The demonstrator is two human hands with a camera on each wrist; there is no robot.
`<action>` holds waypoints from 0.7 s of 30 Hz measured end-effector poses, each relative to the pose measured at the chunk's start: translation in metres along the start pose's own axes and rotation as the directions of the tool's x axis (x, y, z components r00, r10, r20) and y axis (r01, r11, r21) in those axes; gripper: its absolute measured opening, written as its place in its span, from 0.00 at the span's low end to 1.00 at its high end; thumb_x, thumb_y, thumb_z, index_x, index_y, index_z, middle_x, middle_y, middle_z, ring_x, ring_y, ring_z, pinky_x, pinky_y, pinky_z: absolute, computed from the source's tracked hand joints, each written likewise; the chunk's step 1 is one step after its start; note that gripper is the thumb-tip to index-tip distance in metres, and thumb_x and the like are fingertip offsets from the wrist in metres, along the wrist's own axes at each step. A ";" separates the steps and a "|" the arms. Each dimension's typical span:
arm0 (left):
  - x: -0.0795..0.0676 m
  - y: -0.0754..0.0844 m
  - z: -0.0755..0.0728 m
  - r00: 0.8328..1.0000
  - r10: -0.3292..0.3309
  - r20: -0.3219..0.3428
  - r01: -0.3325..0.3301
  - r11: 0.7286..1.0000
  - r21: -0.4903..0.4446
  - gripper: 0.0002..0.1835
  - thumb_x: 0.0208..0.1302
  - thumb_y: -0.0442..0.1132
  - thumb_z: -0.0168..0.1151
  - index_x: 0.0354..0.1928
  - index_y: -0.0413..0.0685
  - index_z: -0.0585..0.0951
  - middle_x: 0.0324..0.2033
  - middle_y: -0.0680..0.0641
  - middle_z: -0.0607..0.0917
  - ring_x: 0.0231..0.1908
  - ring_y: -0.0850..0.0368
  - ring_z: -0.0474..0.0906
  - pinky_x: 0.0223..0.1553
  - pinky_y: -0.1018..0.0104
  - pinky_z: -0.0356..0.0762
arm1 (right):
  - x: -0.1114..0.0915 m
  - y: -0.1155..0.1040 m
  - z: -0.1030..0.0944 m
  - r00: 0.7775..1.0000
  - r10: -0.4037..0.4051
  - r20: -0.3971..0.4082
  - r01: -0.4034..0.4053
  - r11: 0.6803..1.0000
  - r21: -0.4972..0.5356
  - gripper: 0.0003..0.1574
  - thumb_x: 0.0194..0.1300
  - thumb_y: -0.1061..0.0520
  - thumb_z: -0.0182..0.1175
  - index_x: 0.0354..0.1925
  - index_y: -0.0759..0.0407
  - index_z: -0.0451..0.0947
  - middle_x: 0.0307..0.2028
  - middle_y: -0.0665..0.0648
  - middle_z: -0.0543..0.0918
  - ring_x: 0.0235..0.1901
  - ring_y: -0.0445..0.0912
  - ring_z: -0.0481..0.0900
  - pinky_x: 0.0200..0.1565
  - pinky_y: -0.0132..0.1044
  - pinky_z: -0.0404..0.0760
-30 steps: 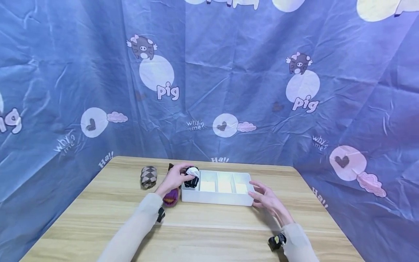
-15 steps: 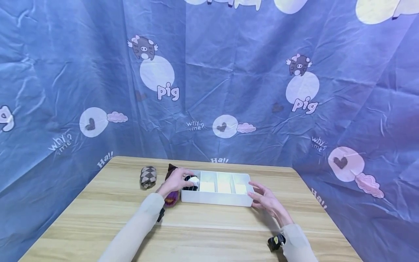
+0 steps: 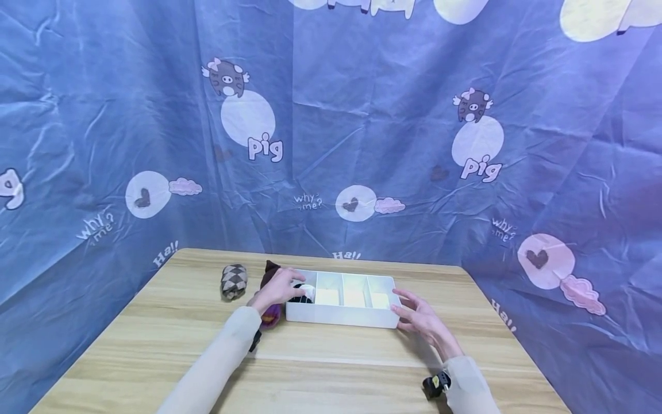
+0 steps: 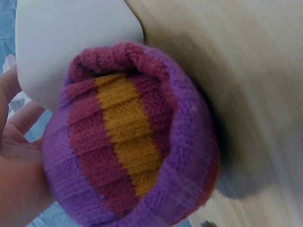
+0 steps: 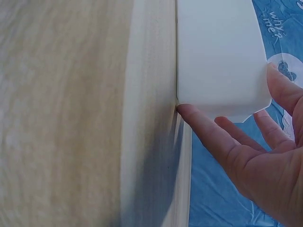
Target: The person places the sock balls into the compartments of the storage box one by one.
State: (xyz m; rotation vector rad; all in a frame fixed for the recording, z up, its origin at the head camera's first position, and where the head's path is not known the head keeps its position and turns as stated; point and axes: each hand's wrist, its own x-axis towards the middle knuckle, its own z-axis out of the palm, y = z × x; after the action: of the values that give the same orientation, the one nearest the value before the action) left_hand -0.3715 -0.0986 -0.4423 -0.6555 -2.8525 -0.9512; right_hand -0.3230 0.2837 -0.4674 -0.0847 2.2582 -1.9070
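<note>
A white box with compartments in a row (image 3: 341,315) stands on the table. In its leftmost compartment lies a black-and-white rolled sock (image 3: 306,295), partly hidden by my left hand (image 3: 277,288). That hand reaches over the box's left end, thumb and fingers spread at the sock. My right hand (image 3: 425,319) rests extended fingers against the right end wall, as the right wrist view also shows. Beneath the left hand sits a purple, maroon and mustard rolled knit sock (image 4: 125,137), close beside the box.
Left of the hand lies a rolled grey argyle sock (image 3: 234,281). A dark brown pointed cloth item (image 3: 270,272) shows behind the left hand, mostly covered. Blue printed fabric (image 3: 331,144) hangs around the wooden table (image 3: 331,368).
My left hand has lowered the black-and-white sock from above the rim into the leftmost compartment, and its fingers have spread. The right hand stays at the box's right end.
</note>
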 end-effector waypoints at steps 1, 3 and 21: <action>0.000 -0.001 0.000 1.000 -0.007 -0.003 0.007 1.000 -0.016 0.20 0.58 0.39 0.70 0.52 0.41 0.84 0.54 0.42 0.83 0.58 0.40 0.75 0.60 0.48 0.73 | 0.000 0.000 0.000 1.000 0.001 0.002 -0.001 1.000 -0.001 0.40 0.68 0.59 0.60 0.73 0.61 0.56 0.70 0.76 0.56 0.49 0.49 0.79 0.52 0.47 0.83; 0.000 -0.003 -0.001 1.000 -0.024 -0.009 0.023 0.998 -0.058 0.20 0.58 0.39 0.70 0.53 0.43 0.84 0.54 0.43 0.83 0.55 0.40 0.78 0.56 0.49 0.77 | 0.000 0.000 0.001 1.000 0.001 0.005 -0.001 1.000 0.000 0.40 0.69 0.59 0.60 0.73 0.61 0.56 0.70 0.76 0.56 0.49 0.49 0.79 0.52 0.46 0.83; -0.029 -0.028 -0.020 0.989 -0.071 -0.131 0.019 0.932 -0.361 0.20 0.59 0.35 0.68 0.54 0.39 0.82 0.52 0.39 0.85 0.53 0.44 0.80 0.59 0.47 0.74 | 0.000 0.000 0.001 1.000 0.002 0.010 -0.002 1.000 0.019 0.42 0.68 0.61 0.60 0.75 0.58 0.53 0.71 0.76 0.55 0.49 0.49 0.79 0.51 0.46 0.83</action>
State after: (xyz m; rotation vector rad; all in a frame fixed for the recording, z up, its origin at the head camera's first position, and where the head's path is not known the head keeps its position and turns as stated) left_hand -0.3583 -0.1416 -0.4473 -0.5217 -2.6003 -1.4837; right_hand -0.3230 0.2828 -0.4671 -0.0890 2.2324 -1.9226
